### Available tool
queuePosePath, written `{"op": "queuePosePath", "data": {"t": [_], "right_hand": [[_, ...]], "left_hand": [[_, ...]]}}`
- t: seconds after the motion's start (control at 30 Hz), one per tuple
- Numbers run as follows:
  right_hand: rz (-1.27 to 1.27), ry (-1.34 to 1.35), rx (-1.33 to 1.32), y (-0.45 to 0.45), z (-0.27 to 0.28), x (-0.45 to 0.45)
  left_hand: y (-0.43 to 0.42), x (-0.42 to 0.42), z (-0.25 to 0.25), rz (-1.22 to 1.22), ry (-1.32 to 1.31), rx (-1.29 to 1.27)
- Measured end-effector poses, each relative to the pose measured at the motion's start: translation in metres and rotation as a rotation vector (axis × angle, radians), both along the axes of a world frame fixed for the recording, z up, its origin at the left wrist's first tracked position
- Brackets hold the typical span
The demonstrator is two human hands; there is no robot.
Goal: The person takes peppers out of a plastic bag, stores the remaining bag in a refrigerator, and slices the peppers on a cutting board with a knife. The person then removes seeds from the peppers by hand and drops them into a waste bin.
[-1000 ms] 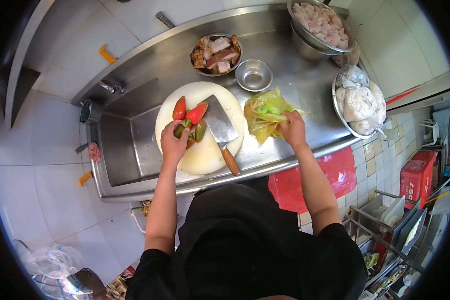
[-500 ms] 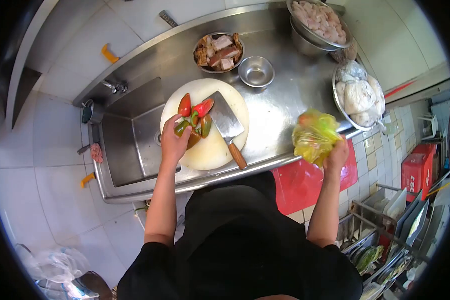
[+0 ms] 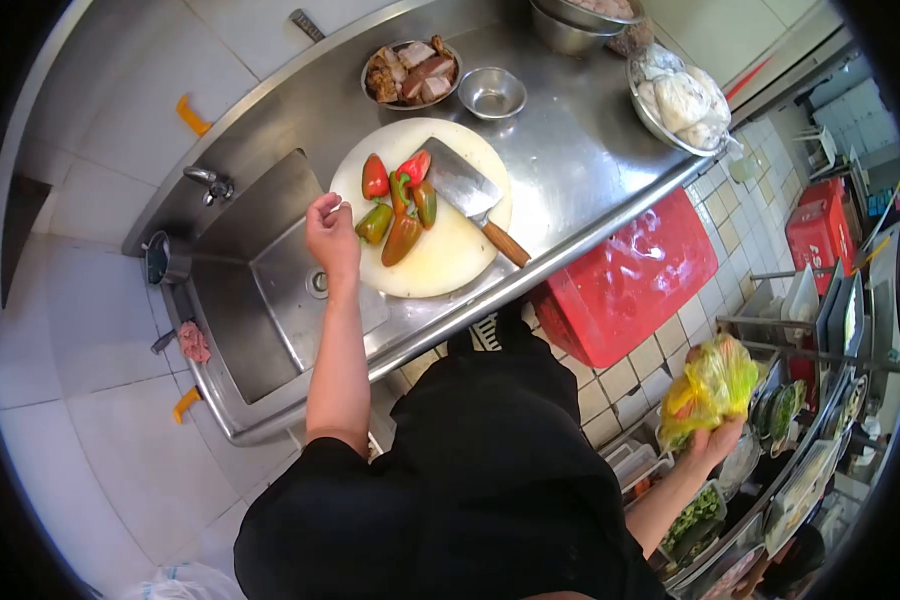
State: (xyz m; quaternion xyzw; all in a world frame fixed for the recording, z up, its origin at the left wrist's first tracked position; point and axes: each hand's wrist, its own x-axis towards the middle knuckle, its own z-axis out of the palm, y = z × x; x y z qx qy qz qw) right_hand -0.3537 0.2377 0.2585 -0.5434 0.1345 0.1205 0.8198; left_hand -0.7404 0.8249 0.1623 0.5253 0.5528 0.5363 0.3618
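Note:
My right hand [image 3: 718, 440] grips a yellow plastic bag [image 3: 712, 385] with reddish and green contents, held out over the shelf rack on the right. My left hand [image 3: 332, 235] is just off the left edge of a round white cutting board [image 3: 440, 275], its fingers curled in with nothing visible in them. Several red and green peppers lie on the board, among them a red pepper [image 3: 374, 177], a green pepper [image 3: 374, 224] and a brownish-green pepper [image 3: 401, 240]. Beside them rests a cleaver [image 3: 462, 184] with its wooden handle towards me.
A sink basin [image 3: 232, 305] is left of the board. Behind it stand a bowl of cut meat [image 3: 410, 75], a small metal bowl [image 3: 493, 93] and a bowl of white bags [image 3: 682, 105]. A red lidded bin [image 3: 630, 280] and a rack [image 3: 770, 350] stand right.
My right hand has carried the yellow bag from the counter edge to the rack at right. My left hand has let go of the green pepper and moved off the board. My view has turned right.

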Motion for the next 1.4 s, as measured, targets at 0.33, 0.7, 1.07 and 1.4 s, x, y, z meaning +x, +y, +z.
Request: {"op": "queuePosePath", "data": {"t": [0.33,0.7,1.07,1.4], "right_hand": [[0.025,-0.045,-0.019,0.018,-0.005,-0.086],[0.362,-0.177,0.147,0.207,0.025,-0.056],[0.682,-0.512,-0.215,0.391,-0.033,0.031],[0.681,-1.364,-1.143,0.406,-0.11,0.043]], "left_hand": [[-0.115,0.088,0.04,-0.539,0.005,0.117],[-0.208,0.133,0.079,-1.322,-0.304,-0.433],[-0.117,0.158,0.061,-1.127,-0.126,-0.37],[-0.069,0.203,0.07,-1.026,0.231,-0.163]]}}
